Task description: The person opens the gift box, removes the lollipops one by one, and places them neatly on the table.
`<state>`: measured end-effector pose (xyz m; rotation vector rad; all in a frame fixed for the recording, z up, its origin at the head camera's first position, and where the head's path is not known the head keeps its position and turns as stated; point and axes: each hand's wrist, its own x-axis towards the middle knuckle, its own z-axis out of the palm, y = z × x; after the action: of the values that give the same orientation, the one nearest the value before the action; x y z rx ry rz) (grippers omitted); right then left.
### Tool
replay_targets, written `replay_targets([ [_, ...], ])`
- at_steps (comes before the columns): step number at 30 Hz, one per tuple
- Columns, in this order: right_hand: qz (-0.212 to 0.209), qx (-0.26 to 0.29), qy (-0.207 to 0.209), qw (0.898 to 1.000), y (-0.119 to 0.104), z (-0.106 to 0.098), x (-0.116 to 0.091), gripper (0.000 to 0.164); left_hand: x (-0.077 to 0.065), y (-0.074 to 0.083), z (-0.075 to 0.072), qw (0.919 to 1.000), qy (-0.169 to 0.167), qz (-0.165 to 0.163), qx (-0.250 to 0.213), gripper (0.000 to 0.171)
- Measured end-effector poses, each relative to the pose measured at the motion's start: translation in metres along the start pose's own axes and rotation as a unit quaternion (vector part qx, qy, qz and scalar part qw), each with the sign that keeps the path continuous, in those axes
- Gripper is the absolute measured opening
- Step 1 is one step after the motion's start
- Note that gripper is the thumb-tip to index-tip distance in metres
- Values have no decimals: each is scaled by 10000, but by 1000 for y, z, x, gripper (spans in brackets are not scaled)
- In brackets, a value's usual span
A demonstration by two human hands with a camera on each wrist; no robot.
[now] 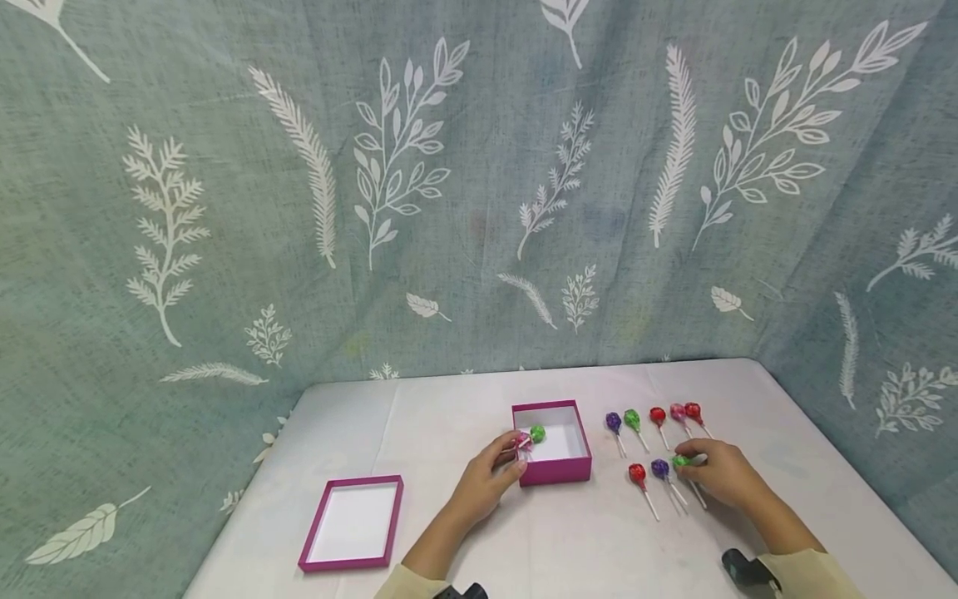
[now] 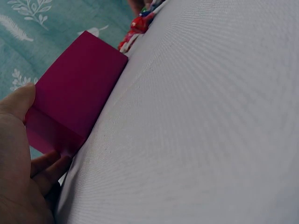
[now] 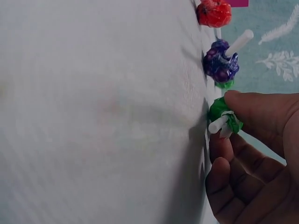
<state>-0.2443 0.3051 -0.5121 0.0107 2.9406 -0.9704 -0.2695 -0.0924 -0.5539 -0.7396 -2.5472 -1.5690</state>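
My left hand [image 1: 479, 487] grips the magenta box [image 1: 555, 472] at its left wall; in the left wrist view the thumb lies at one edge and the fingertips at the lower corner of the box [image 2: 79, 79]. Inside the box sit a green lollipop [image 1: 537, 433] and a pink one [image 1: 523, 441], the latter right by the left fingers. On the right, my right hand [image 1: 718, 472] pinches a green lollipop [image 3: 219, 109] by its wrapped head between thumb and fingers, close over the white tabletop. Beside it lies a purple lollipop [image 1: 660, 469].
A magenta-rimmed lid [image 1: 305, 553] lies with its white inside up at the front left. Behind the right hand runs a row of several lollipops, including a purple one [image 1: 614, 422] and a green one [image 1: 632, 418]. A red lollipop [image 1: 637, 474] lies nearer. Leaf-printed cloth [image 1: 479, 208] hangs behind the table.
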Motion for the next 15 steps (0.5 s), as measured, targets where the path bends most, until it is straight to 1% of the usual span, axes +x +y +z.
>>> replay_targets([
  [3,63,-18,-29,10000,2,-1,1,33,1,-1,-1,10000,18,6,42,56],
  [7,198,42,-129,9997,3,-2,2,35,1,0,0,9999,-13,-81,75,58],
  [12,168,60,-132,9998,4,-3,1,34,0,3,0,9999,-16,-141,81,59],
  [15,137,59,-131,9998,4,-4,0,34,1,3,0,9999,-7,-90,79,58],
])
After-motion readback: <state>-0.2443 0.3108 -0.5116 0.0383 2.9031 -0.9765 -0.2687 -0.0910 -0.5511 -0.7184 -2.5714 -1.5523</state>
